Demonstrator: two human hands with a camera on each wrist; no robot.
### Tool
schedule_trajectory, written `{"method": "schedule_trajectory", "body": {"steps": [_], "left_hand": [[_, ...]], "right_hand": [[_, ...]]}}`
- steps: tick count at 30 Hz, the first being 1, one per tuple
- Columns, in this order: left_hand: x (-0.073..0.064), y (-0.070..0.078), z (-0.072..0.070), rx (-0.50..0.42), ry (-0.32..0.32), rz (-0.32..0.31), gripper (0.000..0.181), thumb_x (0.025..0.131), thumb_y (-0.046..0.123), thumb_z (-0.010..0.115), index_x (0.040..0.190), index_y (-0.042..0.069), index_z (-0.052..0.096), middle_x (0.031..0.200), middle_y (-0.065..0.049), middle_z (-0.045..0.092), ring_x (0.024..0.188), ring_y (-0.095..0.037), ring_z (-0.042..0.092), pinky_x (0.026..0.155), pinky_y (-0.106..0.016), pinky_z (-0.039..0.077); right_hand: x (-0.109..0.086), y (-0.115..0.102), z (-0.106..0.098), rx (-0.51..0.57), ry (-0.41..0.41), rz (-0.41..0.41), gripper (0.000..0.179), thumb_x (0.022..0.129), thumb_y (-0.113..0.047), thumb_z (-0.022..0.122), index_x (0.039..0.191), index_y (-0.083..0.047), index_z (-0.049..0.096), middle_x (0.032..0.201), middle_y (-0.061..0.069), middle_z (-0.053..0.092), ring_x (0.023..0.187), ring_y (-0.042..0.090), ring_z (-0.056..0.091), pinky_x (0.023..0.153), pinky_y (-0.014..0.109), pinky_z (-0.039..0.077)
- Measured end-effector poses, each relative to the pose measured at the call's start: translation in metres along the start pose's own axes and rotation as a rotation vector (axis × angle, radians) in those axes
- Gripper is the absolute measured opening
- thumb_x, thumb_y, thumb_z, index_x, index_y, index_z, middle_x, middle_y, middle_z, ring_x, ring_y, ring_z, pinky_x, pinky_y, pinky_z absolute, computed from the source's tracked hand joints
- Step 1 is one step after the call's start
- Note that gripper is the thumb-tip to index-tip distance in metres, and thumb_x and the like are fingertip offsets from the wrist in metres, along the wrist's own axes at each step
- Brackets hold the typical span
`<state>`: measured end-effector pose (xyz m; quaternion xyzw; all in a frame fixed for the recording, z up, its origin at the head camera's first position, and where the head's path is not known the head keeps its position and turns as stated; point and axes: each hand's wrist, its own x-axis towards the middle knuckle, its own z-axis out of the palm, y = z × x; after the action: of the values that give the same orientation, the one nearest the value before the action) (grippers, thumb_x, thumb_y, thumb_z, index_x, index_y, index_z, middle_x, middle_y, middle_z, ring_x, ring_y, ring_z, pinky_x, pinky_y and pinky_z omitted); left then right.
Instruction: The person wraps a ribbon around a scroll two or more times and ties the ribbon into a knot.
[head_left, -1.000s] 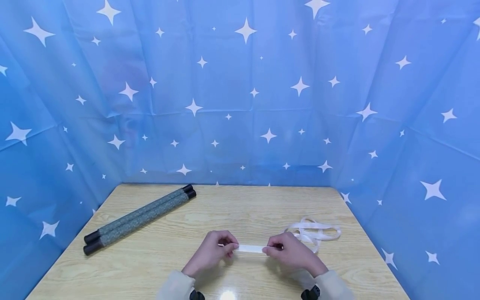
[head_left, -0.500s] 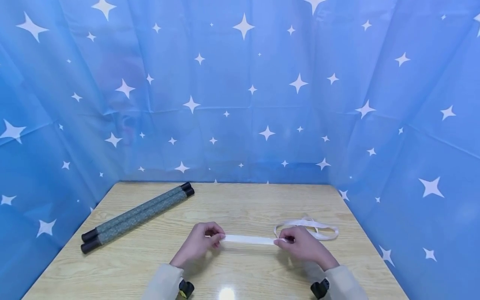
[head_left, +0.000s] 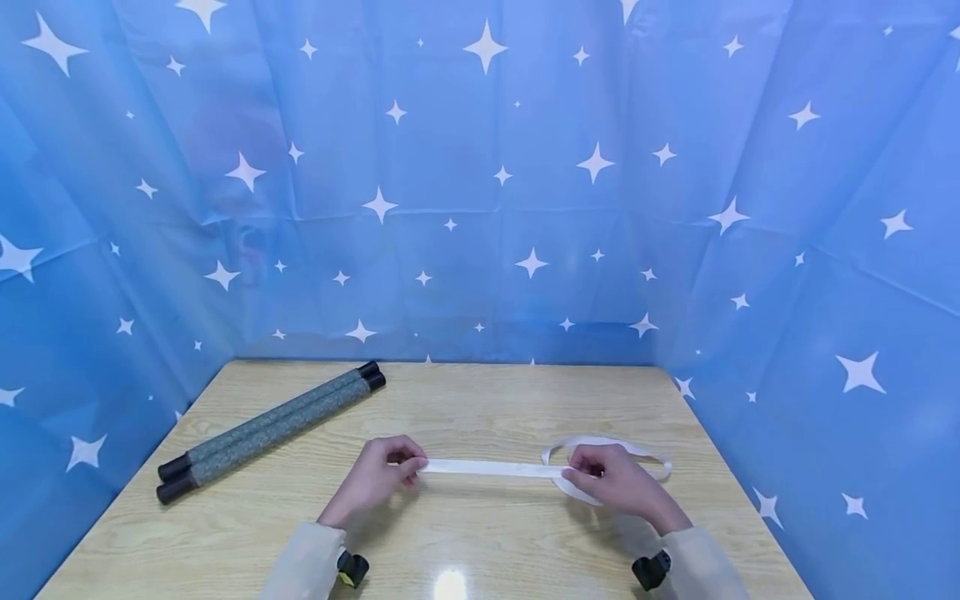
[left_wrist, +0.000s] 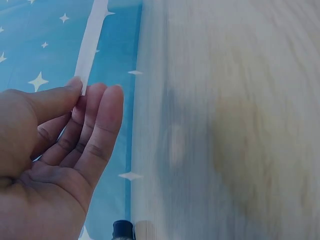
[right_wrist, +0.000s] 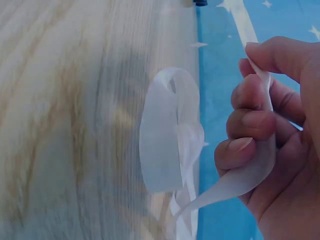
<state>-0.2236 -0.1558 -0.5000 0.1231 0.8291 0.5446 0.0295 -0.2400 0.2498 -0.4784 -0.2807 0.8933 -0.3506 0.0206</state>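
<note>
A white ribbon (head_left: 491, 469) runs taut and nearly level between both hands, above the table's front half. The left hand (head_left: 380, 473) pinches one end between thumb and forefinger; in the left wrist view the ribbon's tip (left_wrist: 86, 75) shows at the thumb, the other fingers loosely bent. The right hand (head_left: 618, 483) pinches the ribbon further along. In the right wrist view its slack part (right_wrist: 245, 180) passes through the palm behind the curled fingers and drops to loose loops (right_wrist: 162, 135) on the wood.
Two rods (head_left: 273, 425) with grey-green patterned sleeves and black ends lie side by side, slanting across the left of the wooden table (head_left: 480, 550). A blue curtain (head_left: 450, 167) with white stars encloses the back and sides. Each wrist wears a small black device (head_left: 651, 570).
The hands have drawn apart, left hand leftward and right hand rightward, so the stretch of ribbon between them is much longer. The loops at the right have become fewer and shifted slightly.
</note>
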Motion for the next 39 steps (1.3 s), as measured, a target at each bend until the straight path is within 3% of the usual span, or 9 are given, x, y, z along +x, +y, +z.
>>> {"method": "schedule_trajectory", "body": {"steps": [5, 15, 25, 34, 39], "left_hand": [[-0.003, -0.002, -0.012, -0.003, 0.021, -0.029, 0.006, 0.099, 0.010, 0.067, 0.097, 0.009, 0.072, 0.090, -0.021, 0.071, 0.075, -0.029, 0.071, 0.069, -0.040, 0.062], [-0.007, -0.010, -0.040, 0.011, 0.082, -0.088, 0.006, 0.100, 0.013, 0.067, 0.099, 0.009, 0.072, 0.089, -0.019, 0.071, 0.076, -0.024, 0.070, 0.071, -0.038, 0.062], [-0.014, -0.014, -0.068, 0.042, 0.133, -0.120, 0.008, 0.101, 0.013, 0.066, 0.101, 0.008, 0.072, 0.087, -0.017, 0.071, 0.080, -0.033, 0.070, 0.071, -0.038, 0.062], [-0.023, -0.023, -0.098, 0.115, 0.163, -0.136, 0.012, 0.103, 0.016, 0.064, 0.104, 0.006, 0.071, 0.088, -0.018, 0.071, 0.080, -0.029, 0.071, 0.071, -0.037, 0.061], [-0.029, -0.029, -0.112, 0.134, 0.172, -0.161, 0.014, 0.103, 0.016, 0.064, 0.106, 0.004, 0.070, 0.087, -0.017, 0.071, 0.077, -0.028, 0.070, 0.070, -0.035, 0.061]], "right_hand": [[-0.004, -0.001, -0.008, -0.014, 0.018, 0.030, 0.020, 0.101, -0.030, 0.067, 0.087, -0.016, 0.069, 0.065, -0.012, 0.045, 0.057, -0.002, 0.037, 0.055, 0.020, 0.036], [-0.011, 0.014, -0.022, -0.043, 0.009, 0.035, 0.025, 0.101, -0.035, 0.066, 0.086, -0.016, 0.071, 0.063, -0.012, 0.046, 0.055, -0.001, 0.037, 0.053, 0.021, 0.038], [-0.017, 0.025, -0.040, -0.046, -0.014, 0.084, 0.021, 0.099, -0.036, 0.068, 0.091, -0.018, 0.074, 0.064, -0.011, 0.047, 0.055, -0.001, 0.037, 0.052, 0.022, 0.037], [-0.023, 0.034, -0.051, -0.083, 0.054, 0.091, 0.019, 0.100, -0.030, 0.068, 0.089, -0.016, 0.073, 0.065, -0.011, 0.047, 0.057, -0.001, 0.038, 0.054, 0.022, 0.037], [-0.027, 0.042, -0.055, -0.040, 0.071, 0.126, 0.020, 0.100, -0.031, 0.067, 0.091, -0.015, 0.074, 0.064, -0.009, 0.046, 0.056, 0.001, 0.037, 0.053, 0.023, 0.036]]}}
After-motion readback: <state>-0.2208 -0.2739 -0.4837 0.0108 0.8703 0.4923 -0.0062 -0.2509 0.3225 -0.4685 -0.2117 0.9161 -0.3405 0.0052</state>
